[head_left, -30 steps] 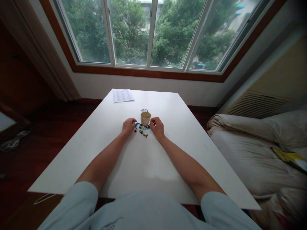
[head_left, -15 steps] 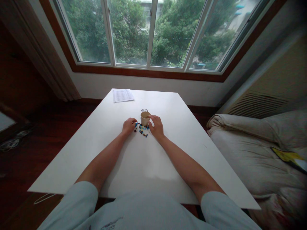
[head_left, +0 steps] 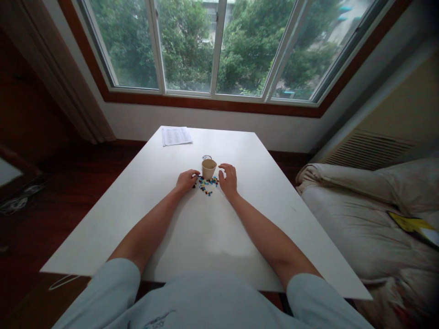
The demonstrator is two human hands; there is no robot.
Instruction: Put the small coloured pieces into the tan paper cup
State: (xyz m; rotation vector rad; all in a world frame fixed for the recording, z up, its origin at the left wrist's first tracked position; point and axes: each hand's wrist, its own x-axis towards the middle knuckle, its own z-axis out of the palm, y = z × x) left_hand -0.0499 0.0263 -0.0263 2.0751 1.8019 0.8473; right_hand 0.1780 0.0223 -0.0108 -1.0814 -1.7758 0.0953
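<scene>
Pieces, small, blue, yellow and dark, strewn on white desk in front of cup; likely light and hard, best pinched between fingertips. Left hand at their left edge, fingers curled; cannot tell whether gripping any. Right hand open beside cup. Cup upright, probably light, crushable, best held round its sides. Behind, thin loop; beyond, papers. Count: one cup, one loop; pieces, papers uncountable.

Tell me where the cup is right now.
In the head view, the cup stands upright near the picture's centre on the white table, between the left hand and right hand, just beyond the small coloured pieces.
</scene>
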